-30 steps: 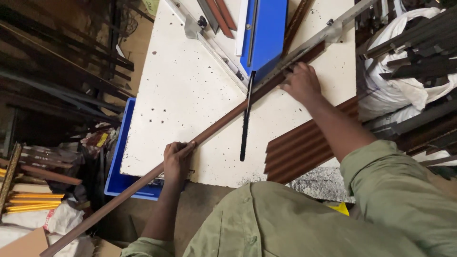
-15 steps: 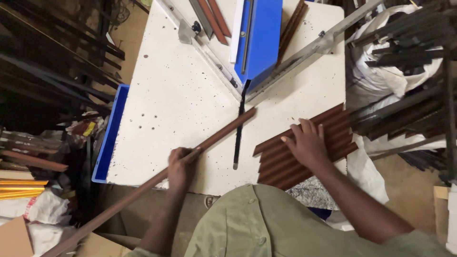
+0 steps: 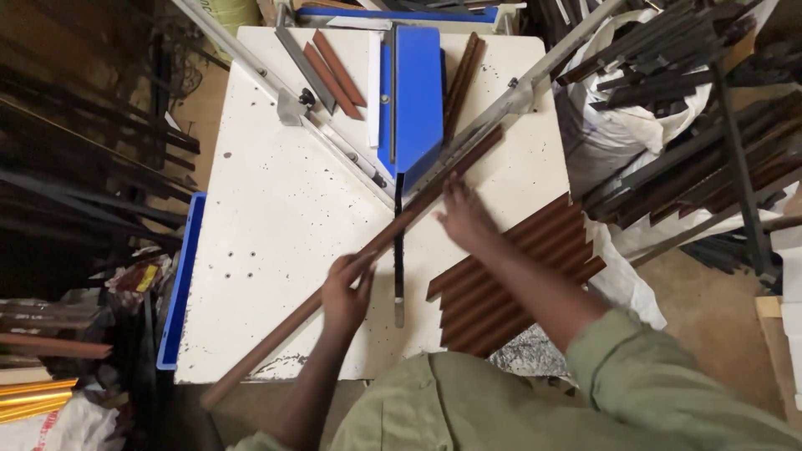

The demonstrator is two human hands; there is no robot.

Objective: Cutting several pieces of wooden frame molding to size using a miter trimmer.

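A speckled white worktable (image 3: 276, 217) stands amid cluttered racks. Left hand (image 3: 347, 294) grips a long brown moulding strip (image 3: 368, 250); right hand (image 3: 462, 215), fingers spread, rests flat on it.

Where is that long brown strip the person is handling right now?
In the head view the long brown strip lies diagonally across the white table, gripped by the left hand, its upper end along the metal fence beside the right hand.

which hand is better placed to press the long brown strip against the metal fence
Right, probably. The right hand lies open over the long brown strip close to the metal fence. The left hand grips the strip further back, away from the fence.
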